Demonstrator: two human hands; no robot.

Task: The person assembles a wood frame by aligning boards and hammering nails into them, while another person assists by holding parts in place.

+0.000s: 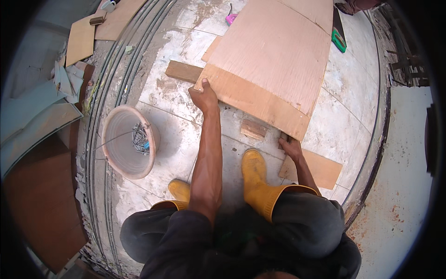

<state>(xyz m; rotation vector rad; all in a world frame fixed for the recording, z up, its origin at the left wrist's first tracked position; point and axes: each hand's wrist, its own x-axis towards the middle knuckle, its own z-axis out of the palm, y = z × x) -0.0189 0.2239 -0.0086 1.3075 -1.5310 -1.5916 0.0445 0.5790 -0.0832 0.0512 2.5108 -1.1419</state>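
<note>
A large plywood sheet (274, 56) lies ahead of me, with a darker plywood strip (255, 102) along its near end. My left hand (204, 96) is closed on the near left corner, thumb on top and fingers underneath. Under the near right corner, my right hand (291, 146) has its fingers curled; the board partly hides them, and what they grip is unclear. A wooden block (183, 71) juts out from beneath the left side. Another short wood block (253, 129) rests on the floor between my hands. A small plywood piece (325, 169) lies by my right wrist.
A whitish bucket (108, 153) with nails (139, 138) stands at left, beside long bars (100, 93). A green-handled saw (339, 42) lies right of the sheet, a pink tool (231, 18) beyond its left side. Broken panels (37, 121) lean far left. My yellow boots (254, 179) are below.
</note>
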